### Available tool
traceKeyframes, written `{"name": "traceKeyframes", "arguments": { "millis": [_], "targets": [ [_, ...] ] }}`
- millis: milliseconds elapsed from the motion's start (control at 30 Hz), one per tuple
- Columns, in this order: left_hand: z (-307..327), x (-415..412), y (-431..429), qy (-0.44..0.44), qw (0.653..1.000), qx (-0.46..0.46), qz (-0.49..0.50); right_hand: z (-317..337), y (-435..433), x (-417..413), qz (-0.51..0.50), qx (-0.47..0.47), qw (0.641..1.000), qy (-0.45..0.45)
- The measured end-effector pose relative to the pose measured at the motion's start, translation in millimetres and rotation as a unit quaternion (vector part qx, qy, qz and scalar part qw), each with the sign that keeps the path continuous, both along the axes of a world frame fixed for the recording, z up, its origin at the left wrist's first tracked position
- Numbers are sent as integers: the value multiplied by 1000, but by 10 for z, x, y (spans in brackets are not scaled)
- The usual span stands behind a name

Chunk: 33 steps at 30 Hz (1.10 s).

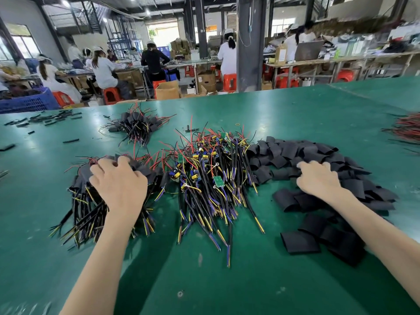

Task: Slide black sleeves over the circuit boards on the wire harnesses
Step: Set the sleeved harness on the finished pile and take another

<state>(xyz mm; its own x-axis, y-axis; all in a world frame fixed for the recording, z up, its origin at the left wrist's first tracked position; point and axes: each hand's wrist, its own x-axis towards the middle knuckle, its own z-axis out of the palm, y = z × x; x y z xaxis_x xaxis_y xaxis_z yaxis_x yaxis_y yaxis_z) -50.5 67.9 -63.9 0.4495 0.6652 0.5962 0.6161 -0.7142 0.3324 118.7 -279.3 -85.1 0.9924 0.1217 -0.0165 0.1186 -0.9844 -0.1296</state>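
The bare harnesses (pixel 209 178) are heaped between the hands, boards lying far and wires near, while the left hand (pixel 120 180) is spread on the sleeved pile (pixel 84 201) and the right hand (pixel 318 178) is dug into the black sleeves (pixel 302 151), its grip untellable.

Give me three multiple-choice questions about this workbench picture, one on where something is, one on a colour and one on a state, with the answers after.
1. The right hand rests on: A) the pile of loose black sleeves; B) a cardboard box; C) a stool.
2. The table top is: A) white; B) green; C) brown.
3. The circuit boards in the middle harness pile are: A) sleeved; B) boxed; C) bare.
Answers: 1 A, its fingers lie on the sleeves. 2 B, the surface is green all round the piles. 3 C, the green boards and their parts show uncovered.
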Motion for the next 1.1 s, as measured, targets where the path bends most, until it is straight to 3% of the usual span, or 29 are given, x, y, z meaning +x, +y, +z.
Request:
{"name": "traceKeyframes", "arguments": {
  "millis": [100, 233, 333, 433, 567, 700, 933, 1100],
  "targets": [
    [31, 24, -129, -27, 999, 27, -9, -8, 19, 19, 3, 9, 1000, -21],
    [-31, 113, -430, -53, 987, 65, -136, -61, 82, 30, 58, -3, 997, -42],
    [-184, 187, -694, 7, 961, 7, -275, -81, 75, 33, 106, 15, 993, -50],
    [-331, 218, -815, 69, 940, -30, -334, -60, 77, 25, 117, 49, 990, -62],
    [-356, 222, -839, 62, 937, -52, -341, -66, 98, -20, 134, 82, 983, -96],
    [-328, 226, -847, 23, 927, -107, -357, -45, 160, -100, 152, 192, 960, -138],
    [-336, 297, -945, -16, 961, 29, -275, 20, 284, -234, 246, 207, 936, -145],
    [-233, 511, -1043, 95, 969, -17, -228, -23, 342, -334, 295, 220, 924, -104]
  ]
}}
